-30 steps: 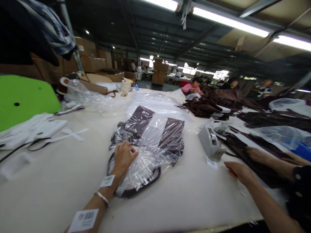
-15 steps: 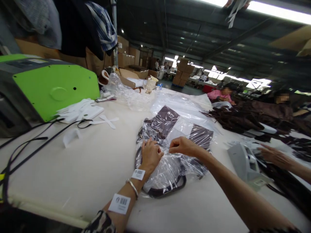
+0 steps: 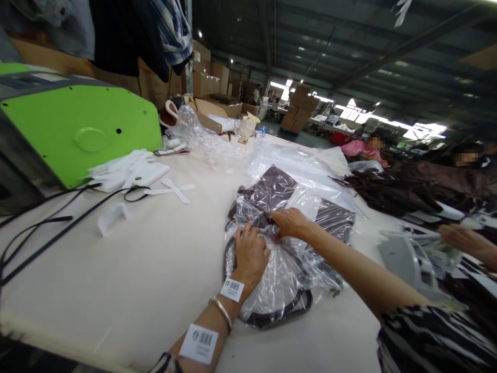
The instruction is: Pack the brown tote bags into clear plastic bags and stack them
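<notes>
A dark brown bag inside a clear plastic bag point(image 3: 283, 259) lies on the white table point(image 3: 147, 274). My left hand point(image 3: 250, 254) presses flat on the plastic at its near left part, fingers stretched out. My right hand point(image 3: 289, 224) sits just beyond it, fingers pinched on the plastic over the brown bag point(image 3: 272, 189). A dark strap loop point(image 3: 279, 316) curls out at the near end. Barcode stickers are stuck on my left wrist and forearm.
A green machine point(image 3: 77, 129) stands at the left, with white paper pieces point(image 3: 128, 173) and black cables point(image 3: 46, 233) beside it. A grey label gun point(image 3: 404, 256) lies at the right near another person's hand point(image 3: 464, 241). Brown bags point(image 3: 388, 191) are piled beyond; people sit further back.
My right hand came from the right side of the table onto the plastic bag, then slid left to meet my left hand. The view has swung left.
</notes>
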`<action>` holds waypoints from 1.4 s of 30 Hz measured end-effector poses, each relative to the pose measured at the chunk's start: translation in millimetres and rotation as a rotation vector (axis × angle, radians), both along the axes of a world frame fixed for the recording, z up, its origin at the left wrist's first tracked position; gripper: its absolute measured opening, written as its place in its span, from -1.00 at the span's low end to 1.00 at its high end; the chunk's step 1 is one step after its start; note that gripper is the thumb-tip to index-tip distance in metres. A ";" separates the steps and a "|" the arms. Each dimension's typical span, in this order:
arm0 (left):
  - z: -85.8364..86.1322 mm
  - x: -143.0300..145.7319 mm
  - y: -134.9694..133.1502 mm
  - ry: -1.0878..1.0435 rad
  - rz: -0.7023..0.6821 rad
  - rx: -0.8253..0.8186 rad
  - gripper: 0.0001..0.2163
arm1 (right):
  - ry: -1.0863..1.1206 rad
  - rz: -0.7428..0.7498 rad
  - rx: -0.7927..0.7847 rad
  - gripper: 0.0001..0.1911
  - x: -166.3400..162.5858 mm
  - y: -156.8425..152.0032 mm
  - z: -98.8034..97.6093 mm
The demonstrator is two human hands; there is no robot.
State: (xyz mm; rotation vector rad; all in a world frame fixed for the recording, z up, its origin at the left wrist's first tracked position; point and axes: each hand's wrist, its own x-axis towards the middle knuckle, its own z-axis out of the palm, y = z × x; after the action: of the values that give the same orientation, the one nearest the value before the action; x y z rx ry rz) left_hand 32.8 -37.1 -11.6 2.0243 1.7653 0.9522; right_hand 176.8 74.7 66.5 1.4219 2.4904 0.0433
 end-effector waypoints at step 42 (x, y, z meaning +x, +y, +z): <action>26.3 -82.4 10.0 -0.833 0.280 -0.125 -0.63 | 0.951 -0.139 0.287 -0.62 76.8 -99.6 -12.7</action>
State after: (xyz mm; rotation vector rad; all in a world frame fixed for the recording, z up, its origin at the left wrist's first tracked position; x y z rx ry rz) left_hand -49.5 -27.2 14.7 1.0479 1.5607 1.4444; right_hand 253.6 -24.9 53.8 2.0923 3.1851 -0.4131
